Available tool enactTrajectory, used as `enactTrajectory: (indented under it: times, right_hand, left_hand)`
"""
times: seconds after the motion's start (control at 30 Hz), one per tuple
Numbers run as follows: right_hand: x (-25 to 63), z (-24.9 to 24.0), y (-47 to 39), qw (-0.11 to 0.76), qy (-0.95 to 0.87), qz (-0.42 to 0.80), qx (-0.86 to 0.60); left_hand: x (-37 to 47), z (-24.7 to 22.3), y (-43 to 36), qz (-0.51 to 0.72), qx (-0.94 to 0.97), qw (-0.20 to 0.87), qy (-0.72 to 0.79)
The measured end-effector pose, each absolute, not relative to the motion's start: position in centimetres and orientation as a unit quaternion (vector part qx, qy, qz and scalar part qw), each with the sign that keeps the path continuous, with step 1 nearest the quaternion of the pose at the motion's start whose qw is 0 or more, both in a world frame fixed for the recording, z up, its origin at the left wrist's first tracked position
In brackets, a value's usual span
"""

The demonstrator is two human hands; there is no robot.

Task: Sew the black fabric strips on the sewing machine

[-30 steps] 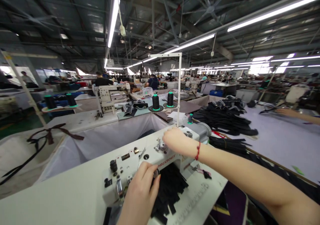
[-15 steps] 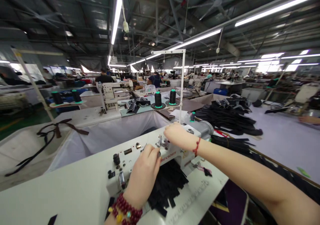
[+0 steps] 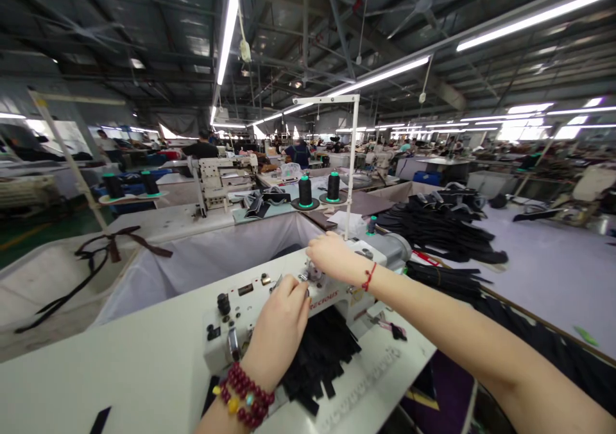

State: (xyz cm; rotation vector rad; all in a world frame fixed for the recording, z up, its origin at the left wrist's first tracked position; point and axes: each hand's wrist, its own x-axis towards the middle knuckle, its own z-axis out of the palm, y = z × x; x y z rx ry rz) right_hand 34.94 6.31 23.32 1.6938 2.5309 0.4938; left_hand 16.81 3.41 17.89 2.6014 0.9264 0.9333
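Observation:
A white sewing machine (image 3: 332, 300) with red lettering stands on a pale table. My left hand (image 3: 283, 318), with dark red beads at the wrist, rests at the front of the machine head, its fingertips pinched by the metal thread guides; anything between them is too small to name. My right hand (image 3: 330, 254), a red string on its wrist, is closed just above the tension parts, its fingertips largely hidden. Black fabric strips (image 3: 320, 354) lie bunched under the machine arm. Two black thread cones (image 3: 305, 192) stand behind, beside a white thread stand (image 3: 353, 158).
A cloth-lined bin (image 3: 226, 260) lies behind the machine. Black fabric pieces (image 3: 433, 225) are piled on the table at the right. Another sewing machine (image 3: 224, 180) stands further back, with people beyond it. Small scissors (image 3: 385, 323) lie right of the machine.
My right hand has moved slightly left along the machine top, toward my left hand. My left hand has stayed nearly in place, its fingers still pinched.

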Motion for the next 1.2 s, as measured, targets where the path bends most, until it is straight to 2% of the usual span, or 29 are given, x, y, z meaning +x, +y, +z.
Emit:
enactTrajectory:
  times: [0.37,0.5,0.67,0.83,1.03,1.1,1.2]
  right_hand:
    - [35.7,23.5,6.8,0.031,0.805,0.156,0.572]
    - [34.9,23.7,5.8,0.041,0.831,0.134,0.539]
    - [35.5,24.0,6.3,0.020,0.827,0.140,0.544]
    - [35.7,23.5,5.7,0.026,0.838,0.129,0.530]
    - [36.3,23.7,6.4,0.019,0.825,0.120,0.552]
    - [37.5,23.6,5.7,0.023,0.821,0.110,0.559]
    - [39.2,23.3,4.7,0.024,0.818,0.101,0.566]
  left_hand:
    - [17.7,18.5,3.1,0.297,0.888,0.138,0.324]
    - [17.8,18.2,2.7,0.280,0.893,0.169,0.309]
    - [18.1,18.4,3.2,0.243,0.892,0.087,0.372]
    - [18.3,18.6,3.5,0.210,0.901,0.068,0.374]
    - [20.6,19.5,4.9,0.175,0.895,-0.017,0.410]
    - [20.4,19.5,4.7,0.179,0.902,-0.003,0.394]
    - [19.2,19.1,3.5,0.197,0.913,0.072,0.351]
